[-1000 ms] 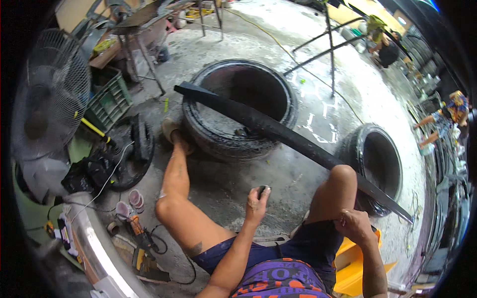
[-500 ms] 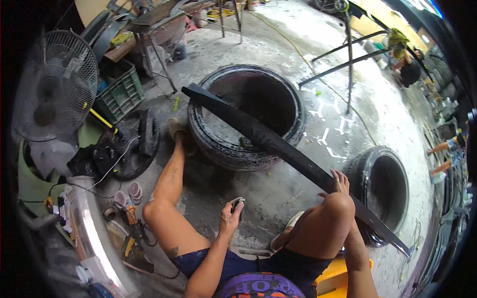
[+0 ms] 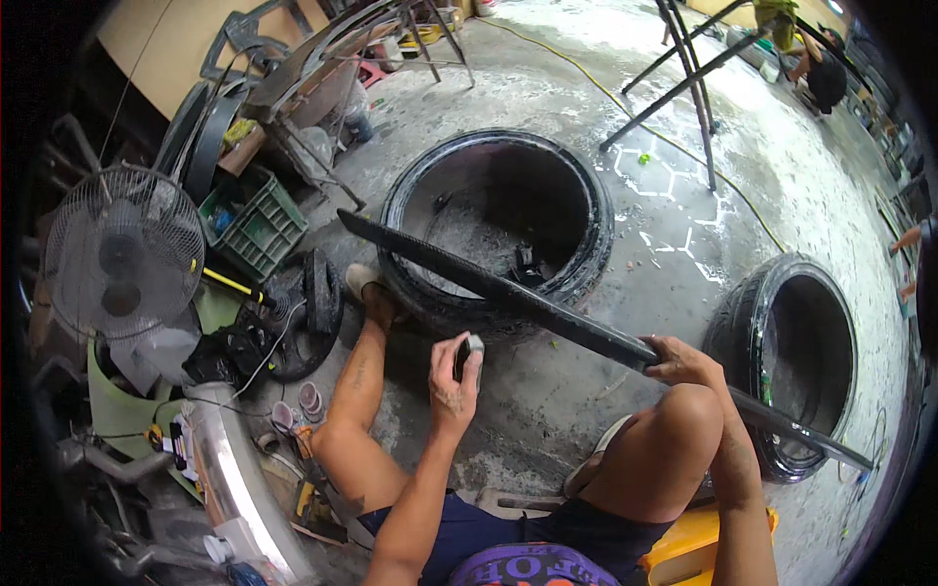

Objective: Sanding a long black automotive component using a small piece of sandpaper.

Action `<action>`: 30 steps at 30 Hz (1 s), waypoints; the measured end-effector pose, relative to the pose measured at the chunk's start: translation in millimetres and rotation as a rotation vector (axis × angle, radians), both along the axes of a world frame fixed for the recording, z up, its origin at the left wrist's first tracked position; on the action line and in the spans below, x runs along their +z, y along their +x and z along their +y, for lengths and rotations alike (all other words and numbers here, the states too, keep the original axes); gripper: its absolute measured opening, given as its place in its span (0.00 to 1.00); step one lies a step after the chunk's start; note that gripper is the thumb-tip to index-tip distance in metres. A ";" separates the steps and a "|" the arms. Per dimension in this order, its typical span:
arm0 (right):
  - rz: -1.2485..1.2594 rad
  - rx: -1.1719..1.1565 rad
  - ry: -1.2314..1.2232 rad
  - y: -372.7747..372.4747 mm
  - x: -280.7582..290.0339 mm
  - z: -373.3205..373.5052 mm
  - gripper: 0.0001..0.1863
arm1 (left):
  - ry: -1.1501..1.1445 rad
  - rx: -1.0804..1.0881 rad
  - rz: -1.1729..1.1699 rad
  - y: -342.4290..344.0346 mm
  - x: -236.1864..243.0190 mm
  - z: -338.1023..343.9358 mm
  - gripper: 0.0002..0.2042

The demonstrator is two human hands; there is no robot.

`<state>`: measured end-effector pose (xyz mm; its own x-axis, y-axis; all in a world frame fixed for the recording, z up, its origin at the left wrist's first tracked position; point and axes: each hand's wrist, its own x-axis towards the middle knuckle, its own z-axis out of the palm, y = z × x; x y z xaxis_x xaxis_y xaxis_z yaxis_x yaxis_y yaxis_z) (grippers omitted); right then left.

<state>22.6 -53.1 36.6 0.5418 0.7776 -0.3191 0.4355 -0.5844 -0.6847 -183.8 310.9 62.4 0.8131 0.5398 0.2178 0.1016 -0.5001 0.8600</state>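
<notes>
A long, black, slightly curved panel, like a vehicle trim strip, lies slantwise before me. Its left part crosses the near rim of a large tire lying flat. Further right it passes over my right forearm's side and in front of a second tire. My right hand is closed on the panel's edge, above my right knee. In my raised left hand is a small grey block, shaped like a sanding block, held between thumb and fingers. It is apart from the panel, on its near side.
At the left stand a fan, a green crate and a silver curved part. Metal stand legs rise at the far right. A yellow cord crosses the floor. Another person crouches far right.
The panel's left end has come nearer to me across the tire. My left hand has risen with the block. My right hand has changed its hold on the panel. The view has shifted slightly.
</notes>
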 end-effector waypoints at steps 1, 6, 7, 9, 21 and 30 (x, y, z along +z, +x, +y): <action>0.049 -0.063 -0.043 1.3 9.0 -2.0 0.37 | 0.057 -0.025 -0.048 17.1 3.4 0.0 0.19; -0.255 -0.216 -0.345 -24.2 15.2 14.1 0.30 | 0.335 -0.115 -0.142 95.0 0.1 18.8 0.15; -0.329 -0.226 -0.269 -25.9 10.1 13.0 0.30 | 0.422 -0.115 -0.146 110.3 -3.6 26.5 0.15; -0.318 -0.201 -0.261 -24.1 6.2 22.6 0.29 | 0.546 -0.087 -0.124 131.2 -11.8 43.5 0.14; -0.300 -0.220 -0.260 -19.5 16.0 -0.3 0.24 | 0.527 -0.421 -0.062 149.5 -52.4 -92.9 0.13; -0.223 -0.328 -0.103 -24.2 -2.6 19.8 0.22 | 0.231 -0.483 -0.220 122.5 -95.5 -166.8 0.22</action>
